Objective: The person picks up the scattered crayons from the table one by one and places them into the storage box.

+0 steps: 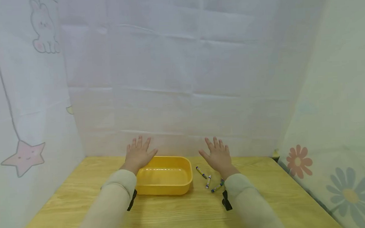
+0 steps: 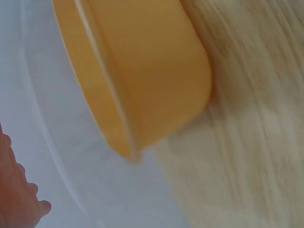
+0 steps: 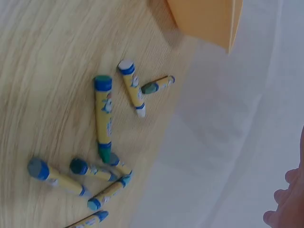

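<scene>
With straight fingers spreading apart, the left hand (image 1: 138,155) is hovering by the left end of a yellow bin (image 1: 164,190) and the right hand (image 1: 218,156) near several crayons (image 3: 103,116), the bin sitting toward the table's (image 1: 174,216) far edge and the crayons lying between it and the right edge.

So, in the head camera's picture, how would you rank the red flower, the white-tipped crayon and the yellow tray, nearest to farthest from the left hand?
From the left hand:
1. Yellow tray, right by it, mostly to its right.
2. White-tipped crayon, beyond the tray's right side.
3. Red flower, far off to the right.
</scene>
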`<state>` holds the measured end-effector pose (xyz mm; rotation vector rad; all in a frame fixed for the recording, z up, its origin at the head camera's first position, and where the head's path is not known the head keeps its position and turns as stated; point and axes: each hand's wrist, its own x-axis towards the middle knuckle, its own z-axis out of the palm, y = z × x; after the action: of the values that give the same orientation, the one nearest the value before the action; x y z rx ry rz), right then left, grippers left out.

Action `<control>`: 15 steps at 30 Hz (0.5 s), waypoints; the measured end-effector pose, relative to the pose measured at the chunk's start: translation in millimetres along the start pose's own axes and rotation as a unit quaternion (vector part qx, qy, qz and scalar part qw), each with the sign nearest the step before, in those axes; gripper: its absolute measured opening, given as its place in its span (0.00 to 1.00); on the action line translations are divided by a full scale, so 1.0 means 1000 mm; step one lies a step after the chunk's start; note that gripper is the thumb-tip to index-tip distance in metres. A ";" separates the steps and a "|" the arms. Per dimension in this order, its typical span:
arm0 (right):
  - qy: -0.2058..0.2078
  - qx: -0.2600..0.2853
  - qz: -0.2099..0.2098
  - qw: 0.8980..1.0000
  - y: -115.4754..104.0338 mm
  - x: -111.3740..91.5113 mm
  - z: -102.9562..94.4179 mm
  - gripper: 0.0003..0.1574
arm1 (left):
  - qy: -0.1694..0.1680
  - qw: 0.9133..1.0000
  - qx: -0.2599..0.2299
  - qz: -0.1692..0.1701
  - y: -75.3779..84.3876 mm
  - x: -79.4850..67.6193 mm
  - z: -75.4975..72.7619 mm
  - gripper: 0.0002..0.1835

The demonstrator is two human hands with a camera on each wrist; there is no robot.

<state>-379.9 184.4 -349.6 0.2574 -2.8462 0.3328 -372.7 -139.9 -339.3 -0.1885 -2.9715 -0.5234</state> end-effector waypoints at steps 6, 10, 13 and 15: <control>0.008 0.022 0.008 1.000 0.026 -0.003 0.000 0.48 | -0.024 0.998 -0.059 -0.003 -0.034 -0.014 0.002 0.43; -0.008 0.029 0.022 0.999 0.046 -0.011 0.000 0.48 | -0.052 0.992 -0.112 0.008 -0.056 -0.022 0.013 0.44; -0.031 0.043 0.040 0.998 0.062 -0.020 0.003 0.49 | -0.069 0.983 -0.168 0.011 -0.068 -0.029 0.022 0.45; -0.049 0.062 0.056 0.995 0.072 -0.027 0.005 0.50 | -0.080 0.974 -0.212 0.012 -0.072 -0.035 0.027 0.44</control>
<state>-370.0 255.7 -376.5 0.1407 -2.9467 0.5363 -351.3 -200.8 -392.9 -0.3159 -2.9602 -1.1896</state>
